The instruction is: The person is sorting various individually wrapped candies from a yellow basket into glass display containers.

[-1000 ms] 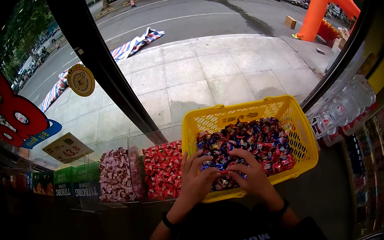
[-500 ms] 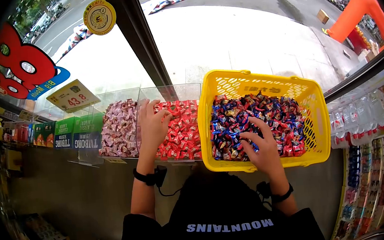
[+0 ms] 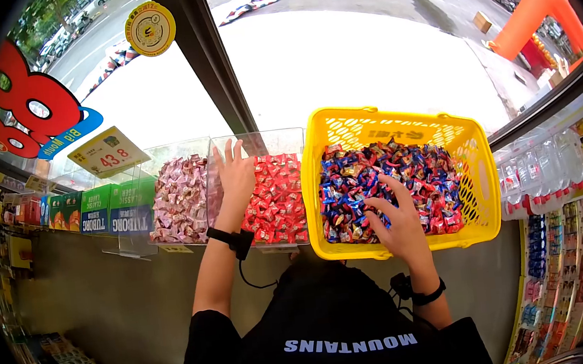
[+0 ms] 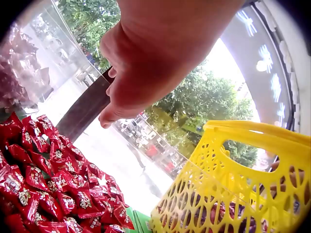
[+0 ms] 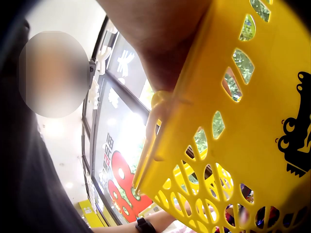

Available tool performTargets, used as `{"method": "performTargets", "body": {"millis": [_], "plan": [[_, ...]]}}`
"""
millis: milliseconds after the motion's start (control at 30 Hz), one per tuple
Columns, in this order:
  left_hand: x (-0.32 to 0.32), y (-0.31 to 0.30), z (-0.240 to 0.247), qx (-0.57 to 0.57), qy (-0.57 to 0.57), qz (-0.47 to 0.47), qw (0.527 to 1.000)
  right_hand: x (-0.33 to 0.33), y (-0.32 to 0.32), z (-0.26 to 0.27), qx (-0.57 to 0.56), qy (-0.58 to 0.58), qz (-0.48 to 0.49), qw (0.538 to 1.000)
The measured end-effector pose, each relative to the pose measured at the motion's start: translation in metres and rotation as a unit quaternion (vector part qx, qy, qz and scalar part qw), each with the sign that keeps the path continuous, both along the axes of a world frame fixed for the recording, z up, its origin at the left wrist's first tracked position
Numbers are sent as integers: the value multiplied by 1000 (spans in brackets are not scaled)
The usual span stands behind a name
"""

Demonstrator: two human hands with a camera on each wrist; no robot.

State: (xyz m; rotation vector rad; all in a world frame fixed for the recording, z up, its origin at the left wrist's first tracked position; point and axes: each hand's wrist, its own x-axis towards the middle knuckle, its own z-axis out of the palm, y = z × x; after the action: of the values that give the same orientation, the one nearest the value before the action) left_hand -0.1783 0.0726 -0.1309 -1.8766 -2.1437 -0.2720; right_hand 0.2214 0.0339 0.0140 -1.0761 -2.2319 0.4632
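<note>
Sorting seemed in hand: the left hand (image 3: 236,173), released with fingers spread, hovered just above the red candies (image 3: 278,201) in the clear bin (image 3: 280,140). The right hand (image 3: 398,220) dug among the mixed candies (image 3: 368,170) in the yellow basket (image 3: 399,122), and I could not tell whether it gripped any. Next it likely needed a firm pinch on red ones.

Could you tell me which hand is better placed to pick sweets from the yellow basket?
The right hand: it rests on the sweets in the basket; the left hand hovers open over the neighbouring bin.

Shop: price tag (image 3: 108,153), candy bins (image 3: 178,197), bottled-water shelves (image 3: 546,169) (street outside window).
</note>
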Motion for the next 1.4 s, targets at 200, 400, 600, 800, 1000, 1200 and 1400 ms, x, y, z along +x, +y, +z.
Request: {"method": "performTargets", "body": {"millis": [200, 400, 600, 800, 1000, 1200, 1400], "plan": [[37, -30, 74, 41, -98, -55, 993, -2, 2, -4, 19, -10, -14, 1000], [101, -57, 122, 71, -311, -229, 920, -3, 2, -6, 31, -30, -42, 998], [143, -62, 142, 33, -322, -331, 886, -5, 1, -9, 65, -43, -103, 992], [165, -61, 143, -8, -280, -341, 897, -4, -6, -9, 114, -46, -127, 984], [171, -67, 147, -23, -237, -311, 920, -6, -2, -10, 149, -45, -87, 984], [209, -76, 152, -24, -219, -284, 933, 26, -8, 3, 160, -31, -35, 986], [279, -73, 168, -20, -190, -232, 954, 123, 3, 17, 152, -37, -35, 987]]}}
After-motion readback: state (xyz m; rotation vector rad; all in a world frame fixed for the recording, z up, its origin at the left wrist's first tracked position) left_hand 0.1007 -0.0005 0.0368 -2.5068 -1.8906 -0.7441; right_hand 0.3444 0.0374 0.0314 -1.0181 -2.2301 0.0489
